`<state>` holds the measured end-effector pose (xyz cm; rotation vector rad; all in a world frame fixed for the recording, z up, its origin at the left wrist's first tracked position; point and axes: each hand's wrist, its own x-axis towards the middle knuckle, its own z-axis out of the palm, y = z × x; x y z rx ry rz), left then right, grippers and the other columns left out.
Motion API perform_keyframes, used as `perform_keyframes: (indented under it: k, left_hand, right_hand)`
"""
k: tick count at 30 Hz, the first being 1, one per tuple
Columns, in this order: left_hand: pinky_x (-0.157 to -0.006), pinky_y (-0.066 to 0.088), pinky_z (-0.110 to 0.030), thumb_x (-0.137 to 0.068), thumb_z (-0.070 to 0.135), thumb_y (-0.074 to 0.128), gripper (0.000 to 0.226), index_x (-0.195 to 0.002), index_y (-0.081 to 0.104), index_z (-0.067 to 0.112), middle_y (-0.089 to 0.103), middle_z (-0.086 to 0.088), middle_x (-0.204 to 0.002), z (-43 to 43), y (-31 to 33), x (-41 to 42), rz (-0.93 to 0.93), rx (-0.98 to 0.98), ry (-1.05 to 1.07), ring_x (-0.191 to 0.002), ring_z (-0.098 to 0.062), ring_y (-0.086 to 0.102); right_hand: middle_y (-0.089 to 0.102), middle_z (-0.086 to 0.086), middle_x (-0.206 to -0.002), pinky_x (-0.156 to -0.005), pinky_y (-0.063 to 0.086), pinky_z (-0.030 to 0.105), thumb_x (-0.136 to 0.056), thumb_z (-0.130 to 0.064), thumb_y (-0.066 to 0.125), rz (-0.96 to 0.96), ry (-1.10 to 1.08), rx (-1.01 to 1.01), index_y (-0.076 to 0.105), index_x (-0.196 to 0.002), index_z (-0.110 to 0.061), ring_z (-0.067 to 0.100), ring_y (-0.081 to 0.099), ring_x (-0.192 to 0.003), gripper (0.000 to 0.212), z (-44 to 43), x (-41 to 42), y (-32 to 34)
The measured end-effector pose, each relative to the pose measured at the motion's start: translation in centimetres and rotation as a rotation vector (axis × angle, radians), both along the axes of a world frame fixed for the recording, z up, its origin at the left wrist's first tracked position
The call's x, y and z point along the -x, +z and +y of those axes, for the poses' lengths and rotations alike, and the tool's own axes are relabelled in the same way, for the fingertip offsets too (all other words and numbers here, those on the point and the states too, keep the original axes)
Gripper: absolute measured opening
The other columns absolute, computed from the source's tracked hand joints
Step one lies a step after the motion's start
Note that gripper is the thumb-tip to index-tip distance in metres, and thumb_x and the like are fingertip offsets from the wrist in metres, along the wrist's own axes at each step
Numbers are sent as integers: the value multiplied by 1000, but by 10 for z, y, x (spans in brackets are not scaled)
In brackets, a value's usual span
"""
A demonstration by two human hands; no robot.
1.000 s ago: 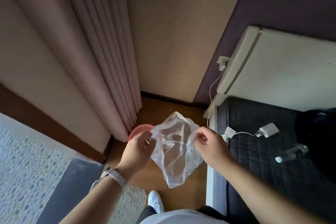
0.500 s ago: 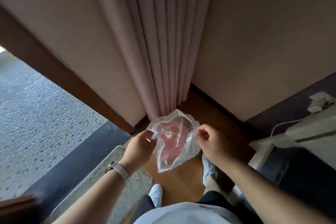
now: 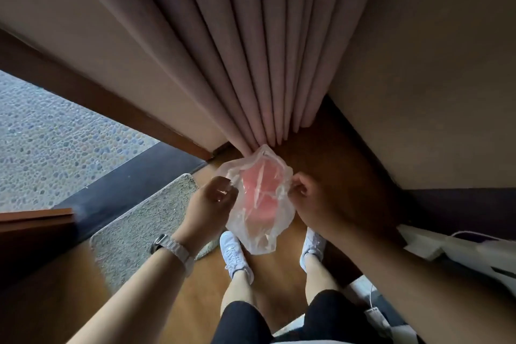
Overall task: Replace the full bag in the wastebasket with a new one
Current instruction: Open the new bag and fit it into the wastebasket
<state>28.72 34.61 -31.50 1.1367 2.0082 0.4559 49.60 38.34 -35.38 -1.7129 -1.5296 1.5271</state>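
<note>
While the pleated curtain fills the upper part of the view and falls to the wooden floor in the corner, a person stands facing it with a rough mat at their left and both white shoes planted on the boards. Between the two hands hangs the new bag, a thin clear plastic one, held up in the air in front of the body. Through its film shows a pink shape, which I judge to be the wastebasket on the floor beneath; its rim is too blurred by the plastic to trace, so I cannot tell whether an old bag is in it.

The left hand, with a watch on the wrist, pinches the bag's left edge between thumb and fingertips. The right hand is curled with its fingers pressed together on the right edge, and is too dark to show how many layers it holds.

The mouth looks only partly parted, so the step in hand seems to be opening the bag before lowering it over the basket. The risk lies in the film itself: slick, clinging layers may stay stuck, and a pinch that catches both walls would keep the mouth closed. A hard pull apart could tear the thin plastic or slip it from one hand, leaving it to droop beside the basket and not around the rim.
</note>
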Motion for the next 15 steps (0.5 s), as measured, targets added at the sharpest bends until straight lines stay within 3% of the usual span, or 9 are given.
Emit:
perform_keyframes:
  k: [3, 7, 12, 15]
  left_hand:
    - [-57, 41, -22, -89, 25, 65, 4, -87, 62, 25, 65, 11, -73, 12, -45, 1, -50, 22, 35, -66, -8, 60]
    - [-62, 44, -28, -89, 26, 65, 4, -86, 63, 25, 67, 3, -75, 20, -113, 4, -99, 57, 77, -72, -19, 64]
    - [-61, 48, -38, -89, 22, 63, 11, -79, 63, 17, 67, -16, -73, 14, -201, 4, -176, 68, 147, -68, -33, 63]
    - [-59, 42, -33, -88, 23, 63, 14, -82, 63, 11, 66, -16, -70, 5, -253, 3, -245, 76, 229, -64, -27, 59]
  right_hand:
    - [68, 2, -83, -77, 49, 35, -81, -21, 59, -38, -13, 39, 62, -83, -14, 16, 61, -80, 8, 7, 0, -46]
    - [67, -2, -81, -73, 51, 37, -83, -25, 59, -60, -33, 93, 62, -85, -19, 14, 62, -78, 7, 12, 3, -112]
    - [62, -10, -73, -68, 46, 33, -71, -45, 50, -59, -106, 126, 60, -79, -29, 10, 57, -71, 20, 8, 10, -201]
    - [65, -9, -76, -72, 49, 38, -71, -43, 51, -65, -125, 137, 62, -82, -28, 16, 61, -76, 22, 3, 15, -250]
